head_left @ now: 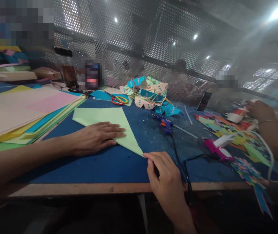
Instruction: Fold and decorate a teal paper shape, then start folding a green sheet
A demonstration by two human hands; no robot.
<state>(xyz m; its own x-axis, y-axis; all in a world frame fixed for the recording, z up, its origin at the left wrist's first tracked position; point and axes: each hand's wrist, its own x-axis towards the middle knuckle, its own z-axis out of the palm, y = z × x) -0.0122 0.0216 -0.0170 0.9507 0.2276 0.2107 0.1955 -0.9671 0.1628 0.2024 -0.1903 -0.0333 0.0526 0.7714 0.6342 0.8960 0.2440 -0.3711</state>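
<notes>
A sheet of light green paper point(100, 115), its lower edge slanting as if folded, lies on the blue tabletop point(100, 169). My left hand point(95, 136) rests flat across the paper with fingers stretched out to the right. At the paper's pointed lower right corner, my right hand point(164, 172) pinches the tip between thumb and forefinger. Just beyond the paper are scissors point(117, 100) with red and yellow handles. A blue glue gun point(163, 123) lies to the right, its cord running down past my right hand.
Stacked coloured paper point(31, 110) covers the left side. Folded paper pieces point(151, 94) are heaped at the back. On the right are a pink power strip point(218, 151), paper scraps point(229, 130) and a phone point(204, 101). Another person's hand point(260, 110) holds something white there.
</notes>
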